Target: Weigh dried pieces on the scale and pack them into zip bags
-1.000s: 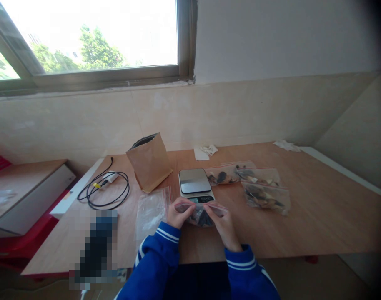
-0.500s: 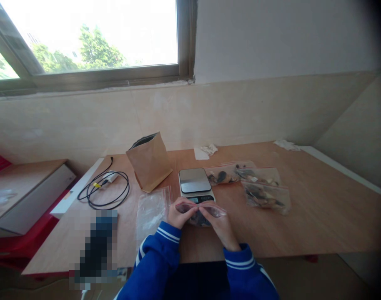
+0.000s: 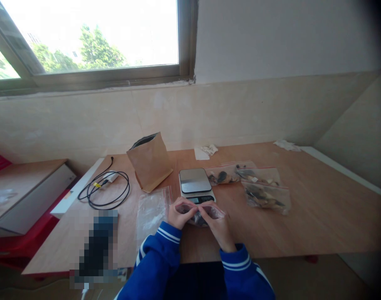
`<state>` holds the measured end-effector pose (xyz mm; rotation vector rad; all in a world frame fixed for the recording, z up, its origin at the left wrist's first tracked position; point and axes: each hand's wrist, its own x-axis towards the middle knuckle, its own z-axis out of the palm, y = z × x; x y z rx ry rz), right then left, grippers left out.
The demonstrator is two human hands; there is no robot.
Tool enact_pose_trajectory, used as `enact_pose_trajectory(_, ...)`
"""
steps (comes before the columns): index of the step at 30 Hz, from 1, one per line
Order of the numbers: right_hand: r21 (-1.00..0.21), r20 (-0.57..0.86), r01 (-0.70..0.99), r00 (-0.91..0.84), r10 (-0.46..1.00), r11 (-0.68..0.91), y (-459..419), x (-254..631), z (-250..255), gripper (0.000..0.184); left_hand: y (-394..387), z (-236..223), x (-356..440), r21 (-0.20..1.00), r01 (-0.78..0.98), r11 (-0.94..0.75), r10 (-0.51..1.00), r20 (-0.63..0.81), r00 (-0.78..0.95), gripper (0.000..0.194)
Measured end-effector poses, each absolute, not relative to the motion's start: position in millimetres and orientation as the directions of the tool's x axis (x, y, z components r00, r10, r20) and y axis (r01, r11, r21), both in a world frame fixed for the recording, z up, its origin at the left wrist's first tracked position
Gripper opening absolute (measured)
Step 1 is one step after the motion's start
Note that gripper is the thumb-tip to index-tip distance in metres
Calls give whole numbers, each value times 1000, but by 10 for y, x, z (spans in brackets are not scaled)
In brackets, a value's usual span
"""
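bag [image 3: 199, 220] before scale [image 3: 195, 181], pouch [image 3: 151, 164] to left

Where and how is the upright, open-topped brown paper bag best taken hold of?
The brown paper bag is probably best pinched at its mouth's near edge, coming from above, thumb outside, fingers inside. It stands upright with the mouth gaping, so the thin wall there looks easy to straddle.

The sleeves [image 3: 161, 250] are bright blue with white stripes at the cuffs. The table [image 3: 303, 233] is light reddish-brown with wood grain, the paper bag [image 3: 151, 162] plain brown. The scale [image 3: 195, 181] has a silver top and black panel. The cable [image 3: 104, 206] is black with a yellow tag [image 3: 97, 185]; the stool [image 3: 28, 241] is red.
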<state>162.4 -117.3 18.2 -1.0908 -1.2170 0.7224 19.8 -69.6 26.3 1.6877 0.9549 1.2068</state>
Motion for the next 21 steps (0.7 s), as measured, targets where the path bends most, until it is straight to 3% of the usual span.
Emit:
enact_pose_trajectory(11, -931, 365, 139, 294, 883, 338, -1191, 1595, 122, 15, -688, 212, 202, 940, 87, -330, 928, 306, 213, 23)
enact_pose_trajectory(21, -959, 280, 126, 326, 903, 253, -1199, 1669, 87, 31, -669, 193, 178, 944, 84, -320, 932, 298, 205, 23)
